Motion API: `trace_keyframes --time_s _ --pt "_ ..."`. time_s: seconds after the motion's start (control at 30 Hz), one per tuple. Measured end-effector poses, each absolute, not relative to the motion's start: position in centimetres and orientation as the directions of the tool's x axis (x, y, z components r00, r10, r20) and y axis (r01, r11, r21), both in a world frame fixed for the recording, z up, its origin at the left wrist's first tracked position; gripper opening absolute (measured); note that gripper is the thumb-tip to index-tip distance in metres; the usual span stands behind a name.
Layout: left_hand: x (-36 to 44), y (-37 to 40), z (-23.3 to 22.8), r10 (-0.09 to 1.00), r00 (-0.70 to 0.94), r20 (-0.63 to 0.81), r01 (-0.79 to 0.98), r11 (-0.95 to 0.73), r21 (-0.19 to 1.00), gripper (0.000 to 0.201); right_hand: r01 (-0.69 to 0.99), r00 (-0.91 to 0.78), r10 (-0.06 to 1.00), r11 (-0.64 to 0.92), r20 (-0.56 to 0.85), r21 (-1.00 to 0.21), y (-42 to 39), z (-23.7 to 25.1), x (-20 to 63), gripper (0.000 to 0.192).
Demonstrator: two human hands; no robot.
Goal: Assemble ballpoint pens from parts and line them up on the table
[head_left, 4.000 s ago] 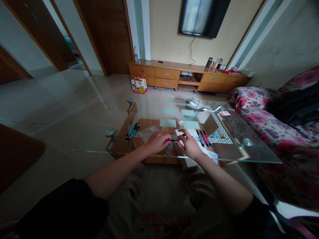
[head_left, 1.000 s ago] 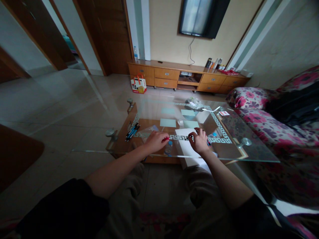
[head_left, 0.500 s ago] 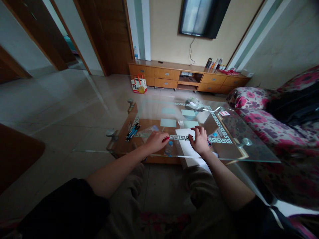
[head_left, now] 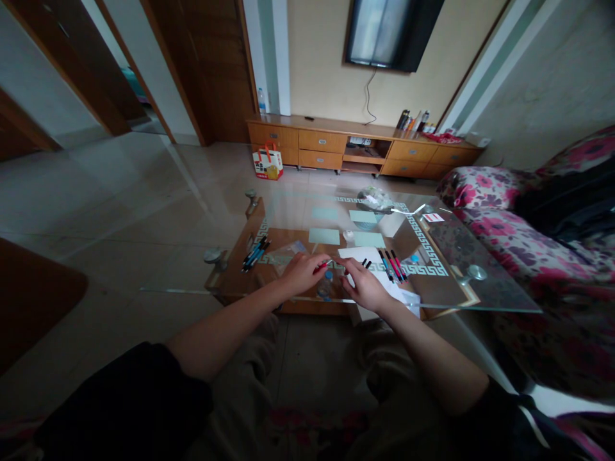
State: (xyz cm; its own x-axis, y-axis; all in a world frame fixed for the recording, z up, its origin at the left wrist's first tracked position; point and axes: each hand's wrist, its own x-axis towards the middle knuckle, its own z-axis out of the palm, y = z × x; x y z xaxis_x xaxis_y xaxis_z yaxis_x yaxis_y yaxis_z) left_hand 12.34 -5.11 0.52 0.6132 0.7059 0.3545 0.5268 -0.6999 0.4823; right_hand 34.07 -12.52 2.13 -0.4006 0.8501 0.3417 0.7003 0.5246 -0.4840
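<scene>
Fingers of my left hand (head_left: 302,271) curled and pinched on a pen with a red end (head_left: 323,266), held low over the near edge of the glass table (head_left: 485,296). My right hand (head_left: 365,286) just beside it, fingers bent toward the pen's tip; whether they actually grip it, I cannot tell.

Sheet of white paper (head_left: 384,282) under and beyond my right hand. On it, a small black piece (head_left: 366,263), and further right a row of red, blue and black pens (head_left: 393,265).

Bundle of blue and black pens (head_left: 254,253) to the left on the glass. Pale green notes (head_left: 323,236) further out toward the middle.

Small red-and-white card (head_left: 433,218) at the far right corner; its writing too small to read. Red, white and yellow paper bag (head_left: 268,162) on the floor by the wooden cabinet (head_left: 312,142), print unreadable. Screen (head_left: 389,32) on the wall above. Flowered sofa (head_left: 528,243) at right.
</scene>
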Motion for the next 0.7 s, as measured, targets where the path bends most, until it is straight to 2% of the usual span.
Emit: trace_keyframes --time_s 0.13,0.27,0.7 --pt "12.3 -5.1 0.6 0.677 0.644 0.357 0.497 -0.725 0.477 0.015 0.697 -0.445 0.842 0.540 0.305 -0.472 -12.3 1.2 33.5 0.070" --pt "12.2 -5.2 0.8 0.665 0.652 0.365 0.476 -0.733 0.485 0.013 0.700 -0.452 0.842 0.539 0.292 -0.469 -12.2 0.6 33.2 0.076" --pt "12.3 -5.2 0.8 0.660 0.659 0.360 0.485 -0.739 0.468 0.018 0.720 -0.430 0.855 0.519 0.292 -0.461 -12.2 0.9 33.7 0.074"
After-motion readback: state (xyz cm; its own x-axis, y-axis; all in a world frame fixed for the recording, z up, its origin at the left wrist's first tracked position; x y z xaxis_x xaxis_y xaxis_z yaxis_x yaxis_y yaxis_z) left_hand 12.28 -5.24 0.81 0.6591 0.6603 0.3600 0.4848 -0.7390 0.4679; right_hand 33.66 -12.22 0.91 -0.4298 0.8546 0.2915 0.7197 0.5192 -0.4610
